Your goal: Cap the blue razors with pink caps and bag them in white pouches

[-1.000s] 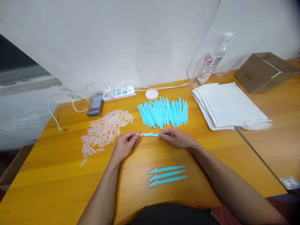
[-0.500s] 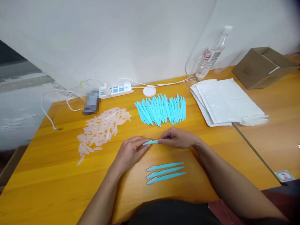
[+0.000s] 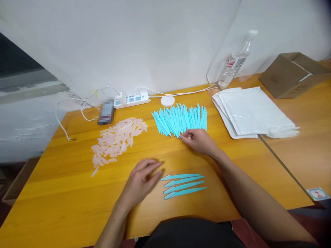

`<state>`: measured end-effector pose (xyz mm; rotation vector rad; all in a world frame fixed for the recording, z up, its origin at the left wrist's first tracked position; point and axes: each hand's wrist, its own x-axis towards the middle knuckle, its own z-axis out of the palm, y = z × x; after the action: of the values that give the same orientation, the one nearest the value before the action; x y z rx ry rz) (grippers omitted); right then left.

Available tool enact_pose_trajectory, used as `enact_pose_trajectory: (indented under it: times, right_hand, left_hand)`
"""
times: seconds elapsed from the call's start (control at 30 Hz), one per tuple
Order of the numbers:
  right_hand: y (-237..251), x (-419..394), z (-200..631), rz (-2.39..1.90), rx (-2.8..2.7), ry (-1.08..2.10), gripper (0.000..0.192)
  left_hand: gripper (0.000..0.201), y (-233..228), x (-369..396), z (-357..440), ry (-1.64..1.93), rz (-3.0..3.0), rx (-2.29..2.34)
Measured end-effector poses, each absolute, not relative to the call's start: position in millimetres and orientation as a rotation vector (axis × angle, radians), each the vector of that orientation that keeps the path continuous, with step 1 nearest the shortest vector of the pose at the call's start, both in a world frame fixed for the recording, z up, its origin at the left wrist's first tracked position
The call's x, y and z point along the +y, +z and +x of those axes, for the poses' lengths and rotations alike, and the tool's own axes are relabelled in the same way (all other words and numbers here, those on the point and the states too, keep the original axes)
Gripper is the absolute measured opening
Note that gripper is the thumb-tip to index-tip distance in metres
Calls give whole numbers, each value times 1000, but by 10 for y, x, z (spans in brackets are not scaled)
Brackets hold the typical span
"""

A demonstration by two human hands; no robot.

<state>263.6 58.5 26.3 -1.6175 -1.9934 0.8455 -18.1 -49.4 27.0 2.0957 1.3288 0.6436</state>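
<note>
My left hand (image 3: pixel 141 179) rests over the table with thumb and fingers apart, holding nothing. Its fingertips are just left of a row of turquoise eyebrow razors (image 3: pixel 184 185), several lying nearly parallel with their wider ends to the left. At the near edge of a heap of turquoise razors (image 3: pixel 172 119) is my right hand (image 3: pixel 198 139), its fingers curled together in a pinch. Whether a razor is between those fingertips is hidden. To the left of the heap lies a spread of small pale pink translucent pieces (image 3: pixel 117 139), shaped like blade caps.
Along the wall stand a power strip (image 3: pixel 136 99) with white cables, a blurred-out phone-like object (image 3: pixel 106 112) and a round white lid (image 3: pixel 167 100). White plastic bags (image 3: pixel 243 113), a clear bottle (image 3: pixel 234 65) and a cardboard box (image 3: pixel 287 75) are on the right.
The razor held between both hands now lies at the top of the row. My left hand has opened and moved slightly down; my right hand has gone up to the turquoise heap.
</note>
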Motion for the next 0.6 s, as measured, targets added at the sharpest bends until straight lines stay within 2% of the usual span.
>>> enact_pose_trajectory:
  times: [0.13, 0.3, 0.5, 0.6]
  right_hand:
    - [274, 735, 2380, -1822, -1972, 551, 34]
    - [249, 958, 2160, -1972, -2049, 483, 33]
    - [310, 1008, 2215, -1914, -1922, 616, 20]
    - [359, 875, 2353, -1695, -1738, 994, 14]
  left_hand:
    - [30, 250, -198, -591, 725, 2173, 1724]
    - [33, 210, 67, -936, 516, 2233, 2035]
    - [34, 220, 195, -982, 485, 2297, 2111]
    - [34, 191, 244, -909, 406, 2454, 2093]
